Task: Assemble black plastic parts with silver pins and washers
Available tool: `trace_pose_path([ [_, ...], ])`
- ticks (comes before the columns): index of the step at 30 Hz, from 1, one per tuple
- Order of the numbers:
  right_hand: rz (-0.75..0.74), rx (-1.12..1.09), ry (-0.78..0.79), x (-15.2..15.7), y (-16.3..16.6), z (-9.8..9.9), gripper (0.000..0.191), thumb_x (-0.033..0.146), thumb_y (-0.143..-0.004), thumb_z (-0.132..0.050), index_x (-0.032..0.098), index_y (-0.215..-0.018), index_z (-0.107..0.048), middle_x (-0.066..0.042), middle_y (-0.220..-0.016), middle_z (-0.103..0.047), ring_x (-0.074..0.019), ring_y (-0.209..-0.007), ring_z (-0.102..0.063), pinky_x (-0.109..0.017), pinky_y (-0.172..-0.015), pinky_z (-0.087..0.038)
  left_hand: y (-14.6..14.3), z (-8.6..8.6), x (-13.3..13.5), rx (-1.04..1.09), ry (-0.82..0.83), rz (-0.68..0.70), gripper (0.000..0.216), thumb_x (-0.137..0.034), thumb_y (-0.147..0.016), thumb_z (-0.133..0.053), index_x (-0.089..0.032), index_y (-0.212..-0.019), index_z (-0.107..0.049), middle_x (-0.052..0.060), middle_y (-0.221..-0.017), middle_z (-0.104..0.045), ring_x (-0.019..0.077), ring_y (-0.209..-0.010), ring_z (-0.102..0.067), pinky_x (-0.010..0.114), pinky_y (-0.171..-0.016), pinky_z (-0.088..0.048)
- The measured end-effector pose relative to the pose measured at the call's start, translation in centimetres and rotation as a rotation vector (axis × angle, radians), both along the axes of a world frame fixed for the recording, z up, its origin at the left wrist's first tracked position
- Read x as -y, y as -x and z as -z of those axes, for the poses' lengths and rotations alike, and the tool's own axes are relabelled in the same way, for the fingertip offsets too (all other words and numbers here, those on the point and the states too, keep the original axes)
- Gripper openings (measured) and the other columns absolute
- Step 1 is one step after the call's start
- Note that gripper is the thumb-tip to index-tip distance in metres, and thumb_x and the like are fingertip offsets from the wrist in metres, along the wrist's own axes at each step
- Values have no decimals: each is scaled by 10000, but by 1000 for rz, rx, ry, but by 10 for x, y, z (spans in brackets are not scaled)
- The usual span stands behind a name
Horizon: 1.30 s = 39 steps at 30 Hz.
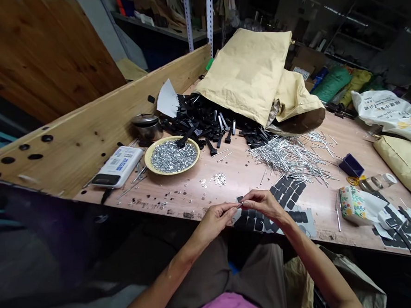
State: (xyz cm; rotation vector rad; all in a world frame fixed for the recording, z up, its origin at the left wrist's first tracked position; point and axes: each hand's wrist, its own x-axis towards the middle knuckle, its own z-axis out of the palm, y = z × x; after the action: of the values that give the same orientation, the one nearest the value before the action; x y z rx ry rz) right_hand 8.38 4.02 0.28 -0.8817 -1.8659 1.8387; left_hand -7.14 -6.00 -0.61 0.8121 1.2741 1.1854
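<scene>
Close together over the table's front edge, my left hand (220, 214) and my right hand (264, 203) meet at the fingertips. Both are closed in a pinch around a small, thin, dark piece between them, too small to name. Under and beside my right hand lie black rectangular pads (253, 220) on pale backing sheets. Just behind the hands is a little heap of small metal nuts or washers (219, 179). A loose pile of thin metal rods (292, 160) spreads farther back on the right.
A yellow bowl (146, 163) of small metal pieces stands left, beside a white device (118, 166) and a metal pot (147, 126). Black plastic parts (210, 121) spill near a large paper sack (247, 72). A flowered box (351, 205) and blue tray (351, 165) sit right.
</scene>
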Motion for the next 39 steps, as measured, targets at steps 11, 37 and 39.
trace_pose_path([
  [11,38,62,-369,13,-24,-9,314,491,-757,-651,203,-842,-740,-45,-745,-697,-146,-653,-638,-239,-595,-483,-10,-2,2,52,45,164,523,-511,-648,-655,-125,-996,-713,-87,-426,-343,47,-389,-252,189,-390,-189],
  [37,453,-49,-21,9,-4,35,371,532,-714,-648,175,-814,-666,-21,-725,-661,-135,-637,-631,-262,-620,-530,-15,17,-40,58,13,51,428,-442,-608,-677,-120,-885,-730,-83,-409,-372,61,-400,-329,184,-385,-232],
  [39,442,-39,-55,10,-4,35,347,512,-749,-621,184,-850,-674,-28,-776,-666,-139,-657,-637,-266,-624,-531,-16,16,-41,-2,-26,5,328,-394,-628,-660,-148,-828,-742,-34,-459,-512,118,-507,-493,205,-442,-354],
])
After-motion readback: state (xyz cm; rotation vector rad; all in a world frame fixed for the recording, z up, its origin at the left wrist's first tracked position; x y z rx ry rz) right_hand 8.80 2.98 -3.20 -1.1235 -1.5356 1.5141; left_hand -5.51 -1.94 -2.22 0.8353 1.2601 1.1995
